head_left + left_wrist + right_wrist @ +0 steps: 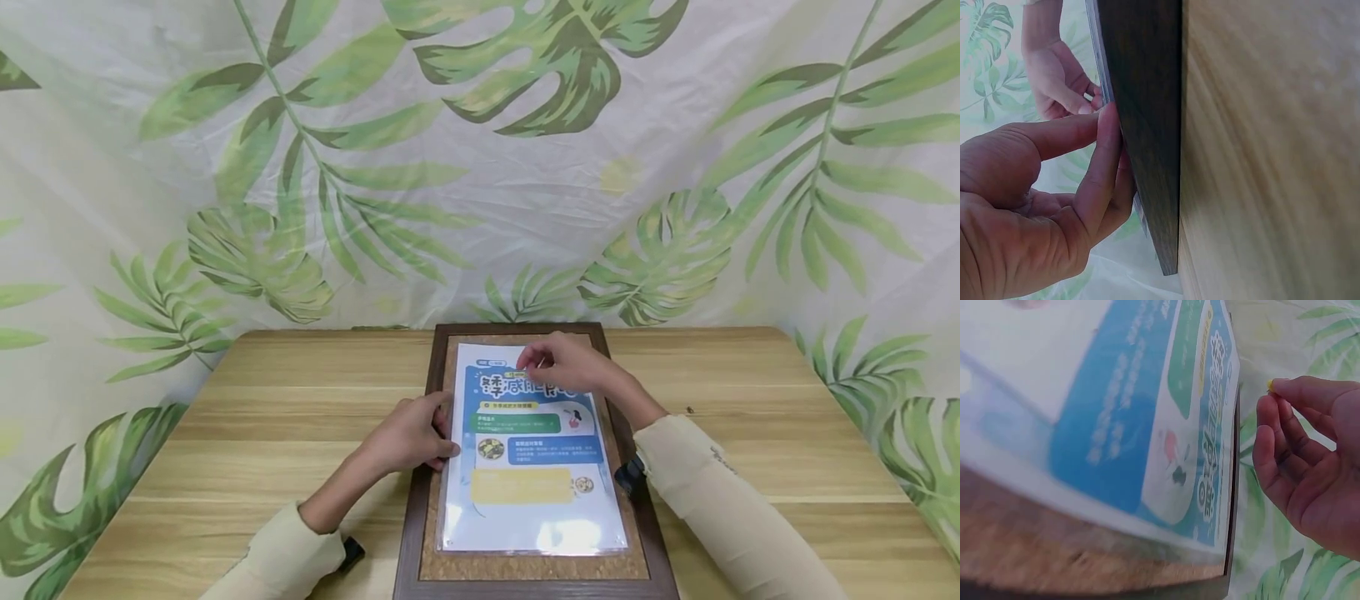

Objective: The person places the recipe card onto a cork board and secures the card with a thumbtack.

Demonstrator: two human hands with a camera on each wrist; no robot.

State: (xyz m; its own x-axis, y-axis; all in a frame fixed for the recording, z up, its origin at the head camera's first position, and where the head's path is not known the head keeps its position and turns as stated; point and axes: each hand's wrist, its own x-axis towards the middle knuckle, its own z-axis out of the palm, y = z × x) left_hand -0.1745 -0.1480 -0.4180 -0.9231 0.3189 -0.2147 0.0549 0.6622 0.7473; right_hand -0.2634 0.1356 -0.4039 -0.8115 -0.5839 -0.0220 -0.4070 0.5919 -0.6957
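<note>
A laminated poster (pixel 536 521) with blue, green and yellow panels lies on a cork board (pixel 525 569) in a dark wooden frame (pixel 420 517). At its left edge, my left hand (pixel 408 435) holds the sheet between thumb and bent fingers, right against the frame; how much it grips is partly hidden. Above the poster's top part, my right hand (pixel 573 365) pinches a tiny yellow pushpin (pixel 1270 386) between thumb and index finger. In the right wrist view the pin is apart from the sheet, and the other fingers curl loosely.
The board rests on a wood-grain table (pixel 300 400). A small dark speck (pixel 690 409) lies on the table right of the board. Behind hangs a leaf-patterned cloth (pixel 525 208). Dark wrist straps (pixel 632 477) show near the sleeves.
</note>
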